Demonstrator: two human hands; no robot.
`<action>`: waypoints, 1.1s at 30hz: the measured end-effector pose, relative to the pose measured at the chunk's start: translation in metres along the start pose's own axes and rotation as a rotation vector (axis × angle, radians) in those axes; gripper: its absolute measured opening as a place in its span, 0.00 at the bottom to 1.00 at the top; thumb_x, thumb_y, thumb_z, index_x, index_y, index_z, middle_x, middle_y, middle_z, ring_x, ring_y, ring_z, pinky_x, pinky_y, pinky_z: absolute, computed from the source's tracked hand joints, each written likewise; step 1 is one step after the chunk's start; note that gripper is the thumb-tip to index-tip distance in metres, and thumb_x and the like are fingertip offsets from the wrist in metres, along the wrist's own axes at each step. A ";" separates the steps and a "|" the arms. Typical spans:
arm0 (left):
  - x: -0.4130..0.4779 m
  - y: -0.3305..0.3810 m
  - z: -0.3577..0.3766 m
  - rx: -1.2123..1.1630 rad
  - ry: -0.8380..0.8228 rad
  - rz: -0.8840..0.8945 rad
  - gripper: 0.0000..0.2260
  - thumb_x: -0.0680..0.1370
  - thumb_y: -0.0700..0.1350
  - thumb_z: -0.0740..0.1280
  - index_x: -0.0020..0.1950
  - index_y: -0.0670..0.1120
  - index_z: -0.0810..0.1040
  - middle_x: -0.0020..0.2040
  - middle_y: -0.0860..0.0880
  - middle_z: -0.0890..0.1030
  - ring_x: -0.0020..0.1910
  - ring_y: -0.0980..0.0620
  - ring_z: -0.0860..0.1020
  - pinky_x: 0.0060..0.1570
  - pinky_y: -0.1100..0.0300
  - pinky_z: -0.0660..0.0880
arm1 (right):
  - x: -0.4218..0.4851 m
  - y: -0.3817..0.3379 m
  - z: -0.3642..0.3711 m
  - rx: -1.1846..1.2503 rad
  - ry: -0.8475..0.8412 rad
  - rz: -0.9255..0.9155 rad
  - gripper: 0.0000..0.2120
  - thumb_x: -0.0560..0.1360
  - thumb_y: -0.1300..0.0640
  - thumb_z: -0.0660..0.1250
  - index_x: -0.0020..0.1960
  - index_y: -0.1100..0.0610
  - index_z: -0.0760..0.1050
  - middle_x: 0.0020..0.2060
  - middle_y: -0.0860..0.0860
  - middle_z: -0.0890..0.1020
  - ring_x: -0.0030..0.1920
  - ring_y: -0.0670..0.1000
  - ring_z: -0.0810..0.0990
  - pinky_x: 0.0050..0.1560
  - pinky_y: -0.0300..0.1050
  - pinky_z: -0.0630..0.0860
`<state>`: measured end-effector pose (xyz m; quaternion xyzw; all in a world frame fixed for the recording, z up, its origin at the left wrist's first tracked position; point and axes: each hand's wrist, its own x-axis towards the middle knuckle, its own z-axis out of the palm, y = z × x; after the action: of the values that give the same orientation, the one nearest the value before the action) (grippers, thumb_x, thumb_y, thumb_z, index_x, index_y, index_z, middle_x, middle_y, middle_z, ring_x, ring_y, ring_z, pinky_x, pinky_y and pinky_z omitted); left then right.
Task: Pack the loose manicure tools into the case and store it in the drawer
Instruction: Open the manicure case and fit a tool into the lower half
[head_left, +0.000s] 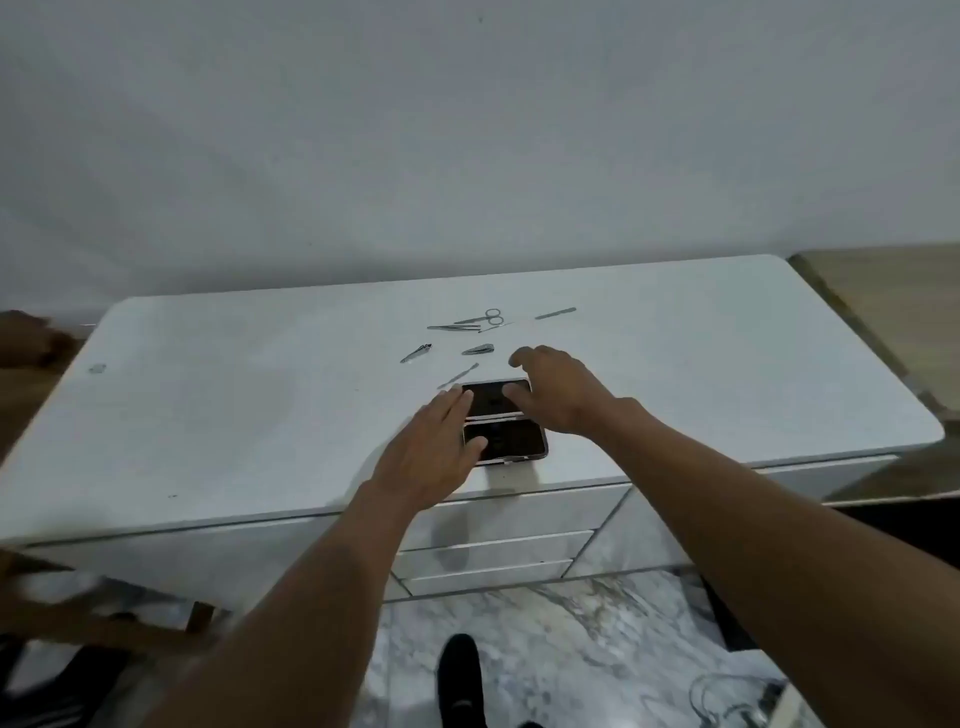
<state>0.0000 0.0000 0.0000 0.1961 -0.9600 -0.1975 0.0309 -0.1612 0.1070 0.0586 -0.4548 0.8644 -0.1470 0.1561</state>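
Observation:
A black manicure case (511, 441) lies opened flat near the front edge of the white table (260, 415), both halves facing up. My left hand (434, 452) rests on the case's left side with straight fingers. My right hand (558, 389) hovers over the far half, fingers spread and loosely bent, holding nothing. Beyond the case lie loose metal tools: small scissors (485, 317), tweezers (452, 327), nail clippers (417, 353), a second clipper (478, 349), a thin pusher (457, 375) and a nail file (556, 313).
Shut white drawers (498, 551) sit under the table front, just below the case. A wooden surface (883, 291) adjoins the table on the right. A wooden chair (104, 618) stands at lower left. My black shoe (460, 680) is on the marble floor.

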 end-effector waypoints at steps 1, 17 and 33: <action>0.003 -0.003 0.004 0.005 0.002 0.014 0.28 0.83 0.55 0.55 0.78 0.43 0.55 0.79 0.46 0.55 0.78 0.50 0.53 0.74 0.61 0.48 | 0.007 -0.002 0.001 -0.005 -0.008 0.008 0.21 0.78 0.50 0.62 0.68 0.58 0.67 0.64 0.58 0.75 0.64 0.58 0.74 0.62 0.50 0.70; 0.011 -0.040 0.050 0.003 0.095 0.101 0.25 0.83 0.54 0.52 0.75 0.42 0.66 0.75 0.44 0.66 0.75 0.49 0.64 0.73 0.51 0.62 | 0.100 0.002 0.034 -0.135 -0.072 0.133 0.16 0.79 0.56 0.57 0.66 0.56 0.69 0.61 0.59 0.74 0.61 0.62 0.74 0.58 0.54 0.72; 0.011 -0.039 0.040 -0.133 0.218 0.101 0.23 0.78 0.51 0.59 0.68 0.39 0.74 0.70 0.44 0.73 0.69 0.50 0.70 0.71 0.66 0.56 | 0.053 0.019 0.017 0.062 0.014 0.097 0.08 0.72 0.61 0.67 0.51 0.56 0.79 0.50 0.53 0.83 0.52 0.55 0.79 0.51 0.45 0.74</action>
<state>-0.0018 -0.0224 -0.0519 0.1652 -0.9444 -0.2365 0.1578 -0.1968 0.0713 0.0286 -0.4065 0.8815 -0.1692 0.1708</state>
